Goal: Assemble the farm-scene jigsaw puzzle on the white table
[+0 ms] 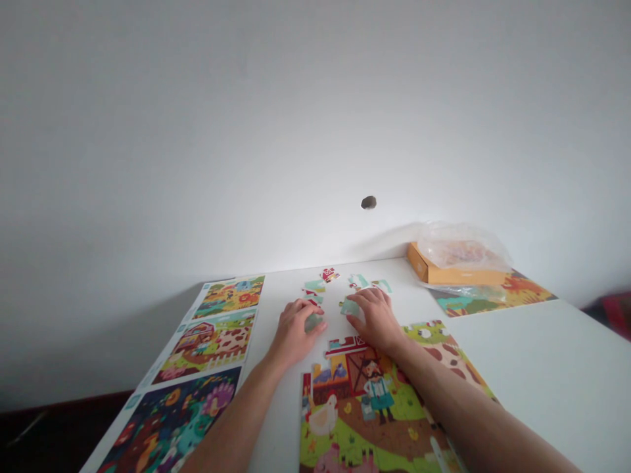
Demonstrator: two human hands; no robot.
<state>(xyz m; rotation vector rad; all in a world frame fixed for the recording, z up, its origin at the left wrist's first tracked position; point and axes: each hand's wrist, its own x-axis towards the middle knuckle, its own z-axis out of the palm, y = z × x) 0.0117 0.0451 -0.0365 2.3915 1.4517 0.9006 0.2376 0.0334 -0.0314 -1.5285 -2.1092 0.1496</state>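
My left hand (296, 332) is closed around a pale green puzzle piece (312, 322), thumb and fingers curled about it just above the white table. Across from it, my right hand (378, 320) has its thumb and forefinger on a light blue-green puzzle piece (350, 307). Beyond both hands lie several loose pieces, among them a red barn-roof piece (329, 274) and a pale sky piece (358, 281). Below, a partly joined farm puzzle (352, 420) shows a farmer, a hen and a pig. My right forearm covers part of it.
Three printed picture sheets stand in a column on the left, including a farm picture (211, 345). At the back right, an orange box (444, 272) carries a clear plastic bag (463, 246) and rests by an orange-green picture (527, 292). A white wall (296, 131) rises behind the table.
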